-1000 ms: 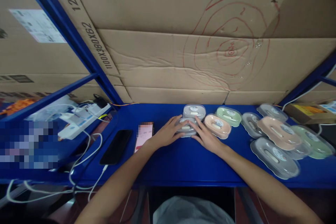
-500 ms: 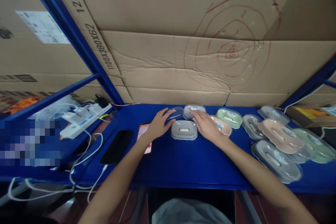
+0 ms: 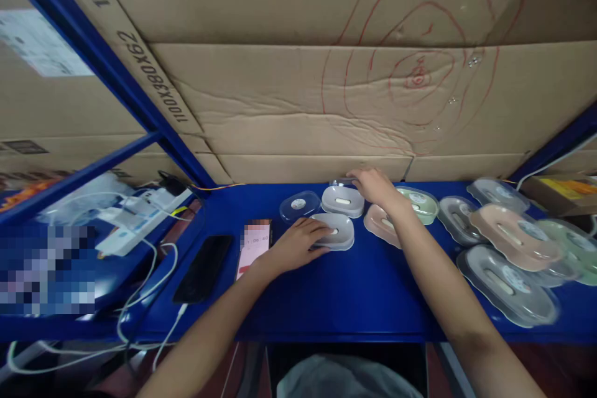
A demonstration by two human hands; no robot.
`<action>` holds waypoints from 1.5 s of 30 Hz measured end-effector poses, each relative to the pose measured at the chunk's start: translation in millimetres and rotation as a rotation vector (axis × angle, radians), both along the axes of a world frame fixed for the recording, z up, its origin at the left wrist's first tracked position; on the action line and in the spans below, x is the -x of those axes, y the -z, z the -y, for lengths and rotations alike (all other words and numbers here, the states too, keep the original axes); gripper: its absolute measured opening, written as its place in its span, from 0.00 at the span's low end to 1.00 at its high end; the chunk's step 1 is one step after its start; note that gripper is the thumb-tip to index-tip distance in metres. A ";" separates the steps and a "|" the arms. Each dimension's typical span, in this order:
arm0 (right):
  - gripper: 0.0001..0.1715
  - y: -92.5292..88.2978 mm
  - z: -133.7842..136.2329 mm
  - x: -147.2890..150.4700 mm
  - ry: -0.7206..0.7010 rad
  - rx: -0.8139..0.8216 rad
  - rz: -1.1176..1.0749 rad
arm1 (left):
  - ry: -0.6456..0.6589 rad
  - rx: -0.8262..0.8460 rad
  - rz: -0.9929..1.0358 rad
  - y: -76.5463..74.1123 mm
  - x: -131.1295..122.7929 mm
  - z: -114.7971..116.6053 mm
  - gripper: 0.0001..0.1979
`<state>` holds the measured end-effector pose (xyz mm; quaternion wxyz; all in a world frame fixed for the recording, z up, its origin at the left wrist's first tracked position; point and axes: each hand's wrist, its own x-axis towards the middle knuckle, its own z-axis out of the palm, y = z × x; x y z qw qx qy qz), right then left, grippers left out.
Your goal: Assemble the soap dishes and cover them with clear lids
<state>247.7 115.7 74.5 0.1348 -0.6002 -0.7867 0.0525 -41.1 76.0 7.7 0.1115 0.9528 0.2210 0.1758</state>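
Note:
My left hand [image 3: 298, 242] grips the left end of the nearer grey oval soap dish [image 3: 344, 237], thumb at its front edge and fingers reaching over it. The dish is uncovered, with a pale slot-shaped piece in its middle. Behind it sits a second uncovered grey soap dish [image 3: 352, 199]. Past that dish, near the cardboard, my right hand [image 3: 375, 186] holds a clear lid [image 3: 342, 182], its fingers partly hiding it. Another clear lid [image 3: 305, 204] with a round sticker lies behind my left hand. My right forearm partly covers a pink dish [image 3: 379, 224] and a green one [image 3: 422, 204].
Several lidded soap dishes, such as a pink one [image 3: 513, 236], are piled on the right of the blue table [image 3: 326, 305]. To the left lie a lit phone [image 3: 254, 245], a dark phone [image 3: 204, 267] and a power strip [image 3: 140, 224] with cables. Cardboard [image 3: 280, 93] stands behind.
My right hand has moved back, taking the clear lid off the rear grey dish. My left hand has left the other lid and come forward onto the nearer grey dish. The view has shifted slightly.

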 end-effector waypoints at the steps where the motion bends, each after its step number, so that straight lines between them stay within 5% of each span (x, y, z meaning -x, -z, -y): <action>1: 0.22 -4.0 4.3 4.3 -0.004 0.022 0.014 | 0.005 -0.001 -0.021 -0.3 -1.6 1.2 0.17; 11: 0.25 17.2 7.3 41.0 -0.037 0.315 0.183 | -0.059 -0.071 0.039 -3.0 -3.1 -6.6 0.14; 20: 0.32 21.7 5.2 33.5 -0.049 0.333 0.221 | -0.327 -0.226 0.296 -19.1 20.2 -20.9 0.17; 30: 0.25 25.1 13.1 40.3 -0.053 0.215 0.198 | -0.478 -0.179 0.047 1.4 18.4 -30.5 0.19; 34: 0.24 13.9 9.4 29.1 -0.054 0.156 0.147 | -0.320 -0.075 -0.027 -8.3 11.0 -12.6 0.39; 38: 0.23 -16.5 20.8 15.9 0.073 0.031 0.138 | -0.143 0.024 -0.175 -10.3 5.0 0.0 0.57; 41: 0.22 -44.4 39.6 1.2 0.206 0.016 0.155 | -0.166 -0.038 -0.182 -7.8 5.4 -1.7 0.46; 45: 0.31 -58.3 56.9 -14.3 0.294 0.324 0.197 | -0.245 -0.152 -0.120 -5.2 9.0 -9.8 0.29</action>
